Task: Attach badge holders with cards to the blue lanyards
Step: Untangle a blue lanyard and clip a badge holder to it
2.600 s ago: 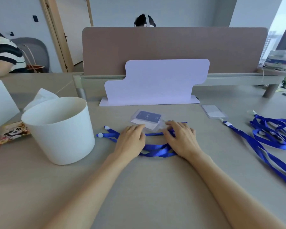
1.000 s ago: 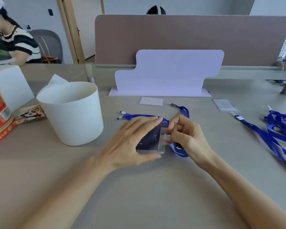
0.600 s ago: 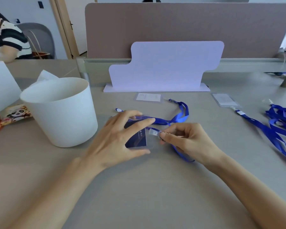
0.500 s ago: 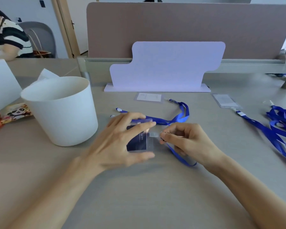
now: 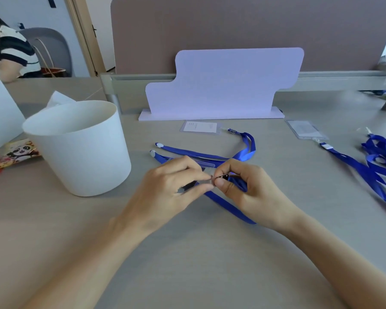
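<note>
We record: left hand (image 5: 174,190) pinching clear plastic badge holder (image 5: 204,164); right hand (image 5: 252,190) pinching metal clip (image 5: 223,176) of blue ribbon lanyard (image 5: 230,206).

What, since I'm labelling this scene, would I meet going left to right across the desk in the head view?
panda snack packet → white bucket → left hand → right hand → clear badge holder → heap of blue lanyards
</note>
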{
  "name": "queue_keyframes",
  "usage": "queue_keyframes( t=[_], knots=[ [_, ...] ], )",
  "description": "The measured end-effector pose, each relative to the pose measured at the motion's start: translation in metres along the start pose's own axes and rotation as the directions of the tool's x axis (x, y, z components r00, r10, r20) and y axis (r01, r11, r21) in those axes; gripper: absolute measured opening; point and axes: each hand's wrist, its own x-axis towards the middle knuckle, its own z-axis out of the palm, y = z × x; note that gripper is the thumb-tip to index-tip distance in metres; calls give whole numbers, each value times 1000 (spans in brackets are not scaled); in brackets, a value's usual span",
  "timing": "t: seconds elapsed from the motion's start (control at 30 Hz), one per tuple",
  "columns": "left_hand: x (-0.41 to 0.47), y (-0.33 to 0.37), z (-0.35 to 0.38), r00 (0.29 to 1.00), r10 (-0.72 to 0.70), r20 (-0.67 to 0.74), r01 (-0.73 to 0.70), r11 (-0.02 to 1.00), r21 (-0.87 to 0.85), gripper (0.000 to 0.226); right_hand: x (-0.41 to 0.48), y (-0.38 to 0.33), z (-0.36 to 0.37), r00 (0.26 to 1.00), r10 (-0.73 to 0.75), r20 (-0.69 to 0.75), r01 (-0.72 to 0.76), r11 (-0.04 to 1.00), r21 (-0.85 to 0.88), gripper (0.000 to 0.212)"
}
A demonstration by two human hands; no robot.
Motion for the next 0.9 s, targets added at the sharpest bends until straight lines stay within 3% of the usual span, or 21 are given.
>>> queue_keyframes(
  t=[0.2, 0.3, 0.4, 0.6, 0.77, 0.9],
  knots=[
    [-1, -1, -3, 997, -59, 42, 62, 996, -68, 22, -2, 1, 4, 1000, -24, -5, 23, 997, -72, 12],
    [2, 1, -3, 999, 0, 50, -7, 988, 152, 18, -2, 3, 5, 1000, -21, -8, 20, 992, -122, 12],
    [4, 1, -5, 985, 137, 101, -166, 899, 405, 21, -3, 3, 4, 998, -66, -4, 63, 967, -246, 6],
    [8, -3, -12, 963, 192, 187, -262, 823, 505, 24, -3, 0, -2, 998, -59, 18, 62, 906, -419, 4],
    [5, 1, -13, 970, 230, 84, -239, 810, 536, 22, -1, -3, 3, 997, 72, 15, -71, 997, -43, 16],
    [2, 1, -16, 981, 143, 129, -186, 874, 448, 20, 2, 2, 1, 990, 141, -4, -141, 990, 21, 18]
  ],
)
